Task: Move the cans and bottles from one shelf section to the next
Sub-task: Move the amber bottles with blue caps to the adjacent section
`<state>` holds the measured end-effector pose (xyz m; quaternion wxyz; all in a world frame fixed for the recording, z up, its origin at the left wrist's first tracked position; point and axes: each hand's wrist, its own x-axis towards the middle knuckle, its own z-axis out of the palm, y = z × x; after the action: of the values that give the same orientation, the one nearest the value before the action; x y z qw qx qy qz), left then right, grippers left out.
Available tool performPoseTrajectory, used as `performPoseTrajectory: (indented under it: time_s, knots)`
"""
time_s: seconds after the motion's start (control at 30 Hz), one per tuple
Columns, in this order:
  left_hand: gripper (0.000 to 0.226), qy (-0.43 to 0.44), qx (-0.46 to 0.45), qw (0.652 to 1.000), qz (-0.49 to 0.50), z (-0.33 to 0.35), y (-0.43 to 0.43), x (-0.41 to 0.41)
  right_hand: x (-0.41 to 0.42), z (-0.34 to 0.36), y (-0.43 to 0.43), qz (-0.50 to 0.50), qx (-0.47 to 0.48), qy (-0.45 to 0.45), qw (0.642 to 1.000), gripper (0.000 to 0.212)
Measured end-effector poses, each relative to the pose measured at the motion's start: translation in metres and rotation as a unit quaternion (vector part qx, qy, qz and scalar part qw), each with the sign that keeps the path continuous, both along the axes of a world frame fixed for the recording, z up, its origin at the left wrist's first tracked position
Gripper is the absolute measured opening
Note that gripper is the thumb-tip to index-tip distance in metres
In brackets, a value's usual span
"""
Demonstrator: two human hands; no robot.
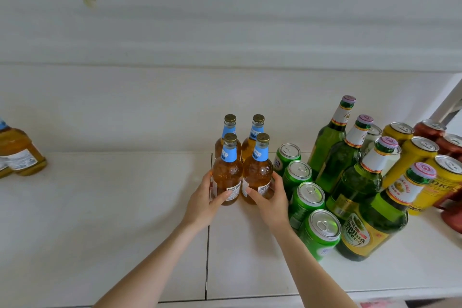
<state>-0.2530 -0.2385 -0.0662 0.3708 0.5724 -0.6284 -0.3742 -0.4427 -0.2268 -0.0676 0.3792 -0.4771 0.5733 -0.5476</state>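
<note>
Several amber beer bottles with blue neck labels stand in a tight square just right of the shelf seam (208, 232). My left hand (205, 201) grips the front left amber bottle (227, 172) low on its body. My right hand (271, 199) grips the front right amber bottle (258, 170) the same way. Two more amber bottles (243, 132) stand directly behind them. To the right run a row of green cans (308, 197), then tall green bottles (355, 182).
Yellow cans (420, 155) and red cans (435, 132) crowd the far right by a white shelf bracket (450, 102). On the left section, amber bottles (18, 155) stand at the far left edge. White shelf surface (112, 207) lies between them and the seam.
</note>
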Motion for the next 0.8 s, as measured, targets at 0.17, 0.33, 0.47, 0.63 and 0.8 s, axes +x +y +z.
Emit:
performPoseTrajectory:
  time_s: [0.17,0.33,0.47,0.63,0.8]
  knots:
    - [0.071,-0.176,-0.062,0.982,-0.022,0.007,0.003,0.012,0.003,0.005,0.004,-0.001,0.012,0.022,1.0,0.069]
    - [0.064,-0.35,-0.141,0.925,0.036,0.006,0.02,0.025,0.008,0.005,0.017,-0.017,0.0,0.07,0.997,0.081]
    - [0.062,-0.432,-0.199,0.879,0.038,0.003,0.038,0.033,0.01,0.004,0.035,-0.027,0.011,0.145,0.989,0.087]
    - [0.07,-0.482,-0.242,0.842,0.018,0.001,0.064,0.04,0.014,0.007,0.062,-0.036,0.04,0.348,0.936,0.081]
    - [0.065,-0.492,-0.244,0.836,0.011,0.007,0.091,0.059,0.033,0.007,0.092,-0.056,0.021,0.493,0.868,0.078]
